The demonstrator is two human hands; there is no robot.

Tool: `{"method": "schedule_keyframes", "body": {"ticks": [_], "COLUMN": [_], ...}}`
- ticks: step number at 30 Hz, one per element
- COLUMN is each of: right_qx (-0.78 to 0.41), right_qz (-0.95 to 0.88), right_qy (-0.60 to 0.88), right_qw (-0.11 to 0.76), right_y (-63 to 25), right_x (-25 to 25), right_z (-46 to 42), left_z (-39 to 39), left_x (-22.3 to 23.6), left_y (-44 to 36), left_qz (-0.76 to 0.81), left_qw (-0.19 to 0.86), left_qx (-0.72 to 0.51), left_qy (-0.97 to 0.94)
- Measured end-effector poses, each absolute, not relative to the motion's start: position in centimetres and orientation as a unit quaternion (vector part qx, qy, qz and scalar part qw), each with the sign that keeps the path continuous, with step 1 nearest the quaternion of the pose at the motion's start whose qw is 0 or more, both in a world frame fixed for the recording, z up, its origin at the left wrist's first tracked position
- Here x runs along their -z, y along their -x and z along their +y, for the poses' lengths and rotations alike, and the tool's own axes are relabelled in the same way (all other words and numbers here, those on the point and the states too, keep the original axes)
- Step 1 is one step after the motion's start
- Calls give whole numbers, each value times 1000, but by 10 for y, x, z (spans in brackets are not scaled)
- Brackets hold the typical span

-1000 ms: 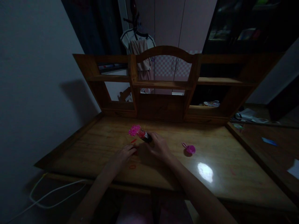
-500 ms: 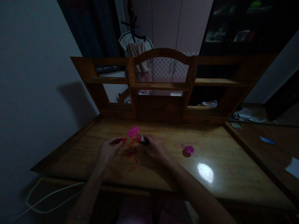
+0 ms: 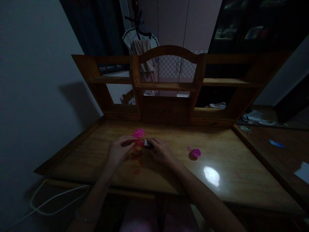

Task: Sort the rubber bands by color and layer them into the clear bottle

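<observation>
My right hand (image 3: 163, 150) is wrapped round a small bottle (image 3: 146, 143), dark at the end in my palm, with a white label and reddish at the end facing left. The bottle lies tilted to the left above the desk. At that reddish end are the closed fingertips of my left hand (image 3: 120, 151), pinching small red loops that are partly hidden. More red loops (image 3: 136, 157) lie scattered on the desk below both hands. A pile of pink loops (image 3: 139, 132) sits just behind the bottle. What the loops are made of cannot be made out.
A pink cup with a loop handle (image 3: 196, 153) stands to the right on the wooden desk (image 3: 169, 180). A wooden shelf unit (image 3: 166, 86) rises along the desk's back edge. A white cable (image 3: 58, 199) hangs at the lower left.
My left hand has moved right and slightly up, bringing its red loops to the bottle's reddish end. My right hand still holds the bottle in nearly the same place.
</observation>
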State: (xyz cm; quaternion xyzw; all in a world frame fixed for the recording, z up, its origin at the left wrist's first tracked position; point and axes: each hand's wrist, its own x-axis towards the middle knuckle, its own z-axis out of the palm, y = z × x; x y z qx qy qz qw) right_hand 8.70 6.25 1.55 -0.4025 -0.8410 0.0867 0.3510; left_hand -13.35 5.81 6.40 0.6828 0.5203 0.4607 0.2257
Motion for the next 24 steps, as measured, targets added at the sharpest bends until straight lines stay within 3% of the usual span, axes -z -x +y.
{"method": "schedule_keyframes", "body": {"ticks": [9,12,20,24], "right_qx": [-84,-81,-79,-89], "right_qz": [-841,-841,-841,-836], "right_qy": [390,387,392,388], "right_qw": [365,369,364,377], "right_y": [-87,-87,-89,-88], "right_x": [-20,-18,-18,-19], "right_z": [59,60,61,60], "left_z": [58,57,51,52], "left_x": [-61,-63,-75,-77], "left_y": [129,128,136,134], "left_qz": [526,515,471,478], "left_qw": [300,280,238,219], "left_qx": [-468,-464,-313,-349], "left_qy": [-644,-664,-790,-776]}}
